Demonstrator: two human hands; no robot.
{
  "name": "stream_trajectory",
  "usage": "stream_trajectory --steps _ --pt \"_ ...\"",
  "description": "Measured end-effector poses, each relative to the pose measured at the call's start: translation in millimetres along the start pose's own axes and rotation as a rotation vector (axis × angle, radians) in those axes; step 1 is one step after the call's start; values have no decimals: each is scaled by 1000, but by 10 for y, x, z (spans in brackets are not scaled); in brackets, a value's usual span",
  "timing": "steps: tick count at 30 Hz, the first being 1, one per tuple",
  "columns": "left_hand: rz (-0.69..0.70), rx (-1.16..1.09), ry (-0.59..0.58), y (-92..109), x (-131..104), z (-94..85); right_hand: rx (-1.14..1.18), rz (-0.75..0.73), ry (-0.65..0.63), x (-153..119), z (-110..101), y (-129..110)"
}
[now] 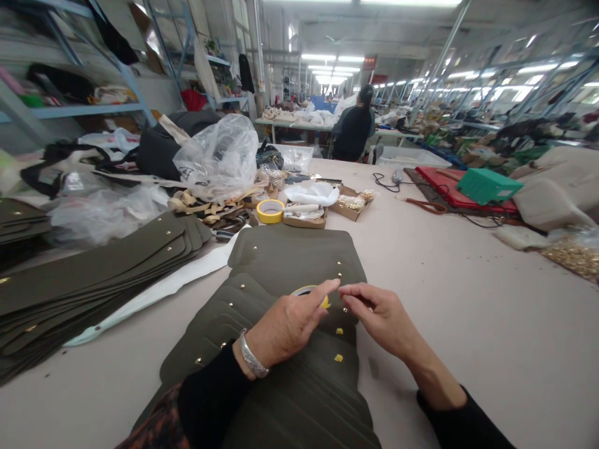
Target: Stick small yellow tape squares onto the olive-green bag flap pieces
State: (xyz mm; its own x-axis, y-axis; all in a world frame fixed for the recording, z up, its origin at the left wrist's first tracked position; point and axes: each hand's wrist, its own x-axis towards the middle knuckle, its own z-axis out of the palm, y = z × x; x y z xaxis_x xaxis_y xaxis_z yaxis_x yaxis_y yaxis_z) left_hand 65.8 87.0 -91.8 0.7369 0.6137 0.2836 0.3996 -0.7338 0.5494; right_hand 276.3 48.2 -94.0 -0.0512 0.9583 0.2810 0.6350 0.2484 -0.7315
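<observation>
Left hand (285,327): I see its grip clenched on a yellow tape roll (309,293), atop fanned olive leather panels (285,262).
Right hand (381,318): grip pinching the tape's end, I think; just right of the roll.
Panels' axis: running away from me across the table (468,312).

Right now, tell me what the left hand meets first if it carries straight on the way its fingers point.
Probably the right hand: the left hand points right, fingertips nearly touching it.

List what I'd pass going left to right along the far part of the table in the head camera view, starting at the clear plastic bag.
Clear plastic bag → yellow tape roll → small cardboard tray of gold hardware → black cable → red mat → green box.
</observation>
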Motion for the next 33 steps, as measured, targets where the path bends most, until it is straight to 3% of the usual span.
stream_trajectory --steps 4,11,19,22,26,30,33 --pt "-14 38 28 17 -21 28 -24 -154 -8 -161 45 -111" --pt "2 71 -1 29 -41 72 -107 -336 23 -134 190 -155" --pt "-15 111 -29 129 28 42 -272 -431 192 -199 214 -131" --pt "-4 174 -13 174 89 32 -174 -248 223 -210 191 -202" --pt "94 257 61 239 135 61 187 218 179 -154 150 -244" --pt "104 254 156 214 92 154 472 534 124 -96 69 -12" --pt "2 371 74 140 48 236 460 616 -54 -120 26 213"
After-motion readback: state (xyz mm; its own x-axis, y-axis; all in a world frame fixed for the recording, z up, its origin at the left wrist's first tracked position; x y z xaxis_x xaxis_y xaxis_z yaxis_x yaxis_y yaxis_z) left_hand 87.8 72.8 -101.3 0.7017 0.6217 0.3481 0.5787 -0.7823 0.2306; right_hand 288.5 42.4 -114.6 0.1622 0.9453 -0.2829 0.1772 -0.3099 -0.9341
